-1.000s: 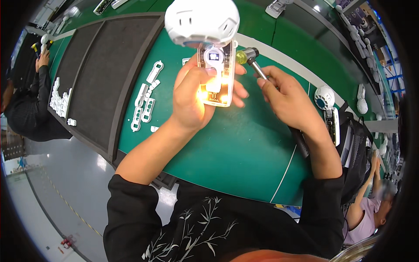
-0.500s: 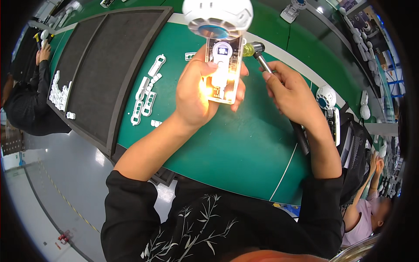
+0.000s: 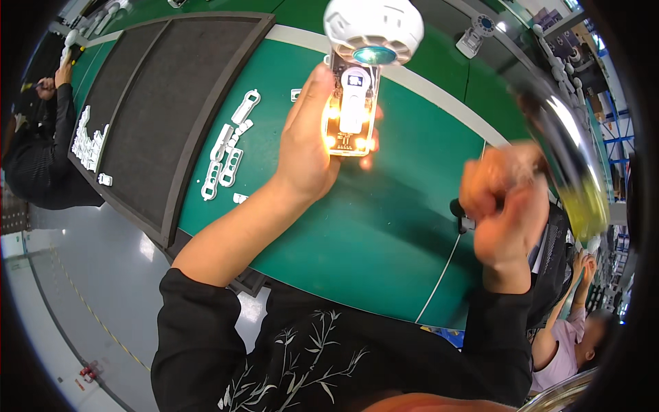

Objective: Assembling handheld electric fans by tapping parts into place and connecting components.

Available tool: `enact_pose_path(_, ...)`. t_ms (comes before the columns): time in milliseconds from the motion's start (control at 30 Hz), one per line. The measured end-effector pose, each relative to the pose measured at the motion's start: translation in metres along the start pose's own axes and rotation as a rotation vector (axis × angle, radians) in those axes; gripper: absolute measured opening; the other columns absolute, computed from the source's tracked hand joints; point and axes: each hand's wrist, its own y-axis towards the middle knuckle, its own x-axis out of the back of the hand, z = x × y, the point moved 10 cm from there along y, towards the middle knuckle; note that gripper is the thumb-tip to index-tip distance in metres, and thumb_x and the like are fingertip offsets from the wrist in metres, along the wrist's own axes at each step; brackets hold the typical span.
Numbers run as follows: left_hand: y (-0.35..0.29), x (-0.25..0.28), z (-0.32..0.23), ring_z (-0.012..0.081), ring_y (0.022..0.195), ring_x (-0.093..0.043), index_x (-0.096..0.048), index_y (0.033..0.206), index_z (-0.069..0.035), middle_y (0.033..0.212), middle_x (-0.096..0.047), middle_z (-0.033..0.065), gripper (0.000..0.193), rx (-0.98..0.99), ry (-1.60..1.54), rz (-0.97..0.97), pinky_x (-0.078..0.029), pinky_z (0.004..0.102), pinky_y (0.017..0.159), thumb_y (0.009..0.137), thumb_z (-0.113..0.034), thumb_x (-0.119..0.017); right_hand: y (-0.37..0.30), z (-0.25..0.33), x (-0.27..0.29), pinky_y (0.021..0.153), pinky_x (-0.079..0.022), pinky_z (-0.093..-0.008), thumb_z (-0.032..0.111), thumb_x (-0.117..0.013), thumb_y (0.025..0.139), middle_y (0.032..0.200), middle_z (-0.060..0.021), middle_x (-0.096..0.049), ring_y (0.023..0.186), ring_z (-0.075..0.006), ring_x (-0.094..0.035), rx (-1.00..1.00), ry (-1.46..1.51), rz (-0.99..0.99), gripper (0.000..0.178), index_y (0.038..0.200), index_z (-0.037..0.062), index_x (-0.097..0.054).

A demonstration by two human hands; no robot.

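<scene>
My left hand (image 3: 307,141) is closed round a handheld device: a bare circuit board (image 3: 334,134) with glowing orange lights and a small display, topped by a white round fan head (image 3: 374,27). My right hand (image 3: 504,199), blurred by motion, grips a mallet (image 3: 582,206) with a yellow-green translucent face and shiny metal head. The mallet is raised to the right, well apart from the device. White plastic casing parts (image 3: 221,143) lie on the green bench (image 3: 384,233), left of my left hand.
A dark tray (image 3: 185,82) with a raised rim stands at the left, with a pile of small white pieces (image 3: 89,144) at its near-left end. A black mesh bag (image 3: 549,275) is by my right arm. Other people work at the far left and right.
My right hand has swung the mallet away from the device, up and to the right. The device in my left hand has shifted slightly right, and my left thumb has lifted off its front.
</scene>
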Motion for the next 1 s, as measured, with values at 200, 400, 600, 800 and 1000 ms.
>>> enact_pose_path(200, -0.001, -0.008, 0.010, 0.0200, 0.056, -0.060, -0.053, 0.105, -0.006, 0.080, -0.061, 0.0104, 0.050, 0.064, -0.094, 0.083, -0.042, 0.0284, 0.040, 0.103, -0.047, -0.025, -0.009, -0.005, -0.030, 0.047, -0.028, -0.0270, 0.032, -0.047, 0.101, 0.060, -0.0006, -0.040, 0.050, -0.0132, -0.035, 0.002, -0.242, 0.148, 0.040, 0.069, 0.0088, -0.045)
enact_pose_path(400, -0.002, -0.017, -0.007, 0.0184, 0.053, -0.057, -0.055, 0.105, -0.005, 0.079, -0.061, 0.0089, 0.053, -0.032, -0.086, 0.034, -0.040, 0.0283, 0.039, 0.103, -0.048, -0.024, -0.023, 0.015, -0.023, 0.047, -0.031, -0.0273, 0.029, -0.044, 0.102, 0.063, -0.0017, -0.044, 0.052, -0.0125, -0.039, 0.132, 0.243, 0.339, 0.038, 0.071, 0.0068, -0.046)
enact_pose_path(600, -0.001, -0.015, -0.011, 0.0174, 0.055, -0.058, -0.055, 0.107, -0.004, 0.079, -0.061, 0.0088, 0.052, -0.027, -0.048, 0.038, -0.040, 0.0276, 0.040, 0.103, -0.048, -0.026, -0.013, -0.023, -0.028, 0.051, -0.038, -0.0279, 0.031, -0.043, 0.103, 0.071, -0.0047, -0.053, 0.057, -0.0127, -0.049, -0.298, -0.115, 0.241, 0.036, 0.081, 0.0035, -0.052)
enact_pose_path(800, 0.010, 0.015, -0.005, 0.0176, 0.055, -0.058, -0.053, 0.109, -0.004, 0.080, -0.061, 0.0091, 0.043, 0.026, -0.035, -0.069, -0.041, 0.0274, 0.040, 0.101, -0.043, -0.036, 0.000, -0.050, -0.028, 0.057, -0.047, -0.0283, 0.034, -0.042, 0.103, 0.084, -0.0092, -0.062, 0.064, -0.0147, -0.060, -0.381, -0.342, 0.298, 0.038, 0.094, 0.0007, -0.058)
enact_pose_path(1000, 0.007, 0.019, 0.001, 0.0212, 0.068, -0.063, -0.046, 0.122, -0.005, 0.096, -0.064, 0.0132, 0.034, 0.006, 0.066, -0.180, -0.052, 0.0322, 0.056, 0.099, -0.030, -0.040, 0.010, -0.028, -0.019, 0.059, -0.049, -0.0297, 0.036, -0.042, 0.102, 0.082, -0.0098, -0.063, 0.066, -0.0172, -0.062, 0.331, -0.644, 0.004, 0.036, 0.101, 0.0044, -0.059)
